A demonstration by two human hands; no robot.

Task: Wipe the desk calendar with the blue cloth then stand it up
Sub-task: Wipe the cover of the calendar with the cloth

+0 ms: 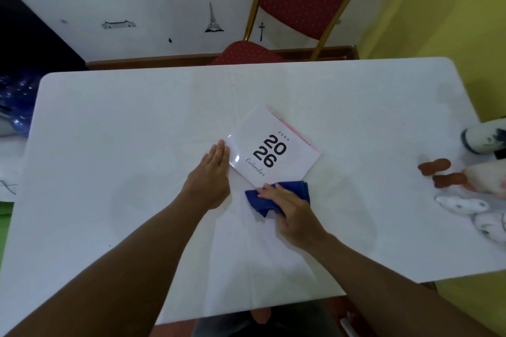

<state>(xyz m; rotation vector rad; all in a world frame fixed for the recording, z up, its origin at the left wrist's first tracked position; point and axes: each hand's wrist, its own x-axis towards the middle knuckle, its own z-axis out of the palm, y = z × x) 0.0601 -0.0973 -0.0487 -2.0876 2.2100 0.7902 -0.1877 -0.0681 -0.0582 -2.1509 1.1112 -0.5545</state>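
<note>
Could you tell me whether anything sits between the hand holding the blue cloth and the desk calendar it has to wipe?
Nothing visible does. The right hand presses the blue cloth on the table right at the near edge of the flat-lying desk calendar. The left hand rests at the calendar's left edge, clear of the cover.

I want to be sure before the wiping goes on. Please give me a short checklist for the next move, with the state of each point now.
1. Calendar lies flat on the table: ok.
2. Left hand steadies the calendar's left edge: ok.
3. Right hand presses on the cloth: ok.
4. Cloth reaches the calendar's near edge: ok.
5. Whole cover already wiped: cannot tell.
6. Calendar stands up: not ok, still to do.
</note>
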